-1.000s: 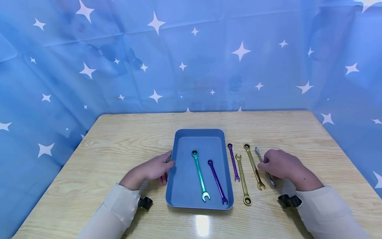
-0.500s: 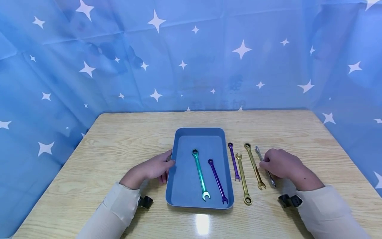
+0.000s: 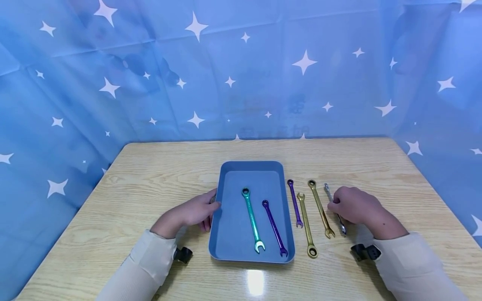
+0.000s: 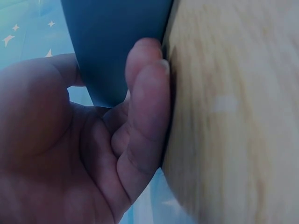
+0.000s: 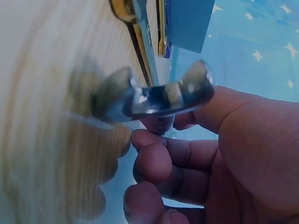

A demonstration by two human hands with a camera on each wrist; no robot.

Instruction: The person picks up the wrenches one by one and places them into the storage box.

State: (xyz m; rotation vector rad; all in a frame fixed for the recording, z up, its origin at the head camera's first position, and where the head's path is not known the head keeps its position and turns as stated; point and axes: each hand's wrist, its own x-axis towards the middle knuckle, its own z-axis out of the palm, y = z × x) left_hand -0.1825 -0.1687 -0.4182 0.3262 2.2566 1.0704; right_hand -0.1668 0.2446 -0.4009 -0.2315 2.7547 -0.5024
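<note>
On the wooden surface (image 3: 150, 167), left of its middle, my left hand (image 3: 192, 211) grips the left wall of the one blue tray (image 3: 233, 234), thumb over the rim and fingers against the outside. Two of the six wrenches lie in the tray: one green wrench (image 3: 252, 219) down the middle, then one dark purple wrench (image 3: 274, 228) reaching toward the near right corner. Just beside the tray's right edge lies a second, lighter purple wrench (image 3: 295, 203), then two gold wrenches, the first (image 3: 306, 225) set closer to the surface's near edge than the second (image 3: 320, 208). Farthest right, toward the surface's right edge, my right hand (image 3: 354, 205) pinches the one silver wrench (image 5: 155, 108) between thumb and fingers, both its ends showing.
</note>
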